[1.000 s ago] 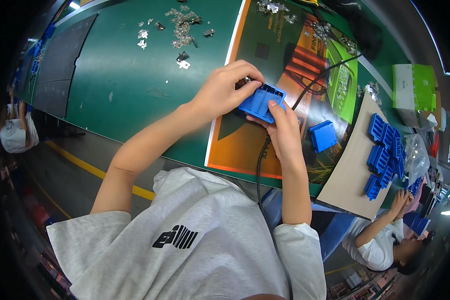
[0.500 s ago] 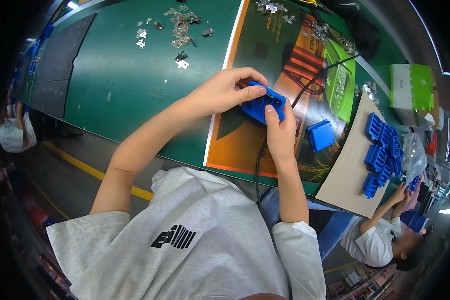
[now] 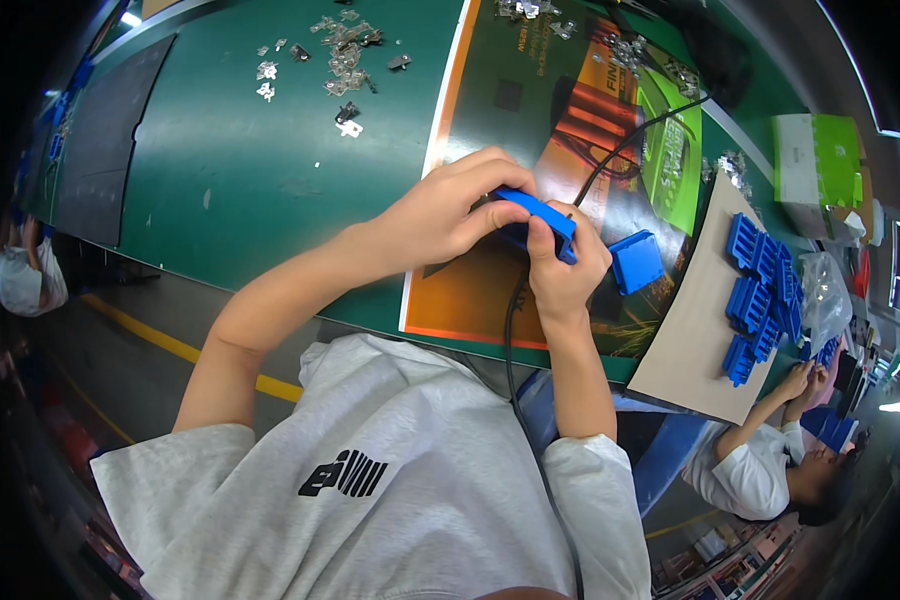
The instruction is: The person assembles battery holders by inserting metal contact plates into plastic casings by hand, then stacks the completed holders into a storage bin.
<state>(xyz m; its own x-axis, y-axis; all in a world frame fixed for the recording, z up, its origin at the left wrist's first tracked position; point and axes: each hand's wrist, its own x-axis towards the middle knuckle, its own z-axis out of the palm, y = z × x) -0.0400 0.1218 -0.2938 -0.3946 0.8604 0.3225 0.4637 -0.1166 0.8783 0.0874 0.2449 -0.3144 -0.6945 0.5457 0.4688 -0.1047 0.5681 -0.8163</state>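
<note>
1. I see the left hand (image 3: 467,208) pinching one end of the blue case (image 3: 540,212) between thumb and curled fingers.
2. I have the right hand (image 3: 573,268) gripping the case's other end, its thumb against the near side.
3. The case is tilted, held above the printed mat (image 3: 460,308) on the worktop (image 3: 220,170).
4. I make out a second case (image 3: 637,263) lying on the mat, just beside the right hand.
5. Left of the mat, metal clips (image 3: 346,60) lie scattered.
6. Farther right, I see blue trays (image 3: 750,300) clustered on cardboard (image 3: 678,365).
</note>
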